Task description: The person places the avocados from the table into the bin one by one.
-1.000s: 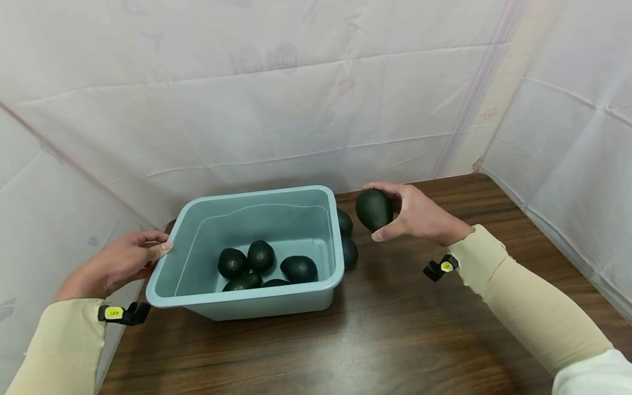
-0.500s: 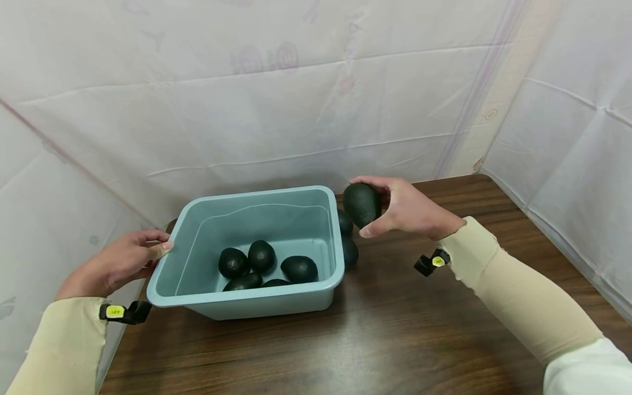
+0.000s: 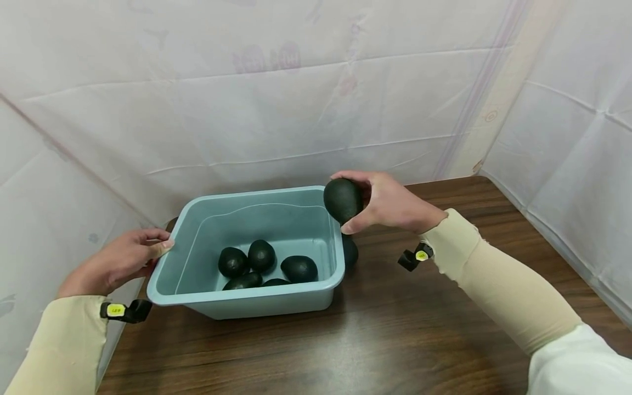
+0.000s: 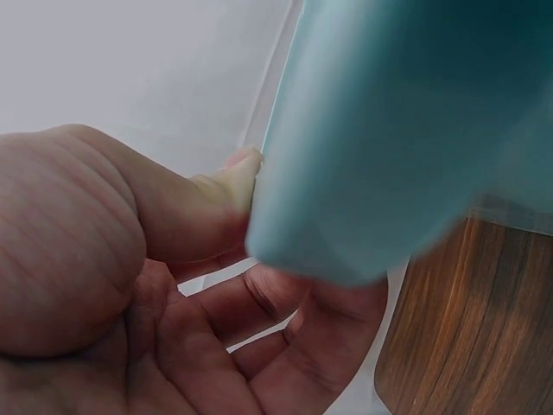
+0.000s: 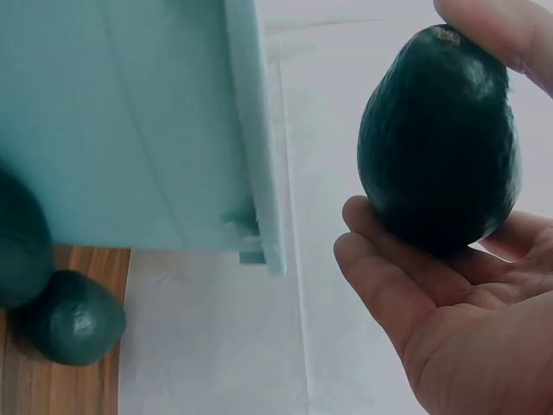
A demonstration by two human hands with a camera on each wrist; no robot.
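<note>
right hand: raised above the far right corner of the tub, forearm in a cream sleeve reaching in from the lower right; fingers and thumb curled round one dark avocado, thumb below, fingertips over the top; in the wrist view the avocado sits between fingertips and palm, clear of the tub wall. left hand: at the tub's left rim, thumb laid on the edge, fingers curled beneath it; the wrist view shows the thumb pressed to the blue rim with fingers hooked under, so it grips the tub. tub: pale blue plastic, rectangular, on a dark wood table. contents: five avocados in tub, clustered at the near side. loose avocado on table: just beside the tub's right wall, below the held one. backdrop: white sheeting behind and at both sides.
</note>
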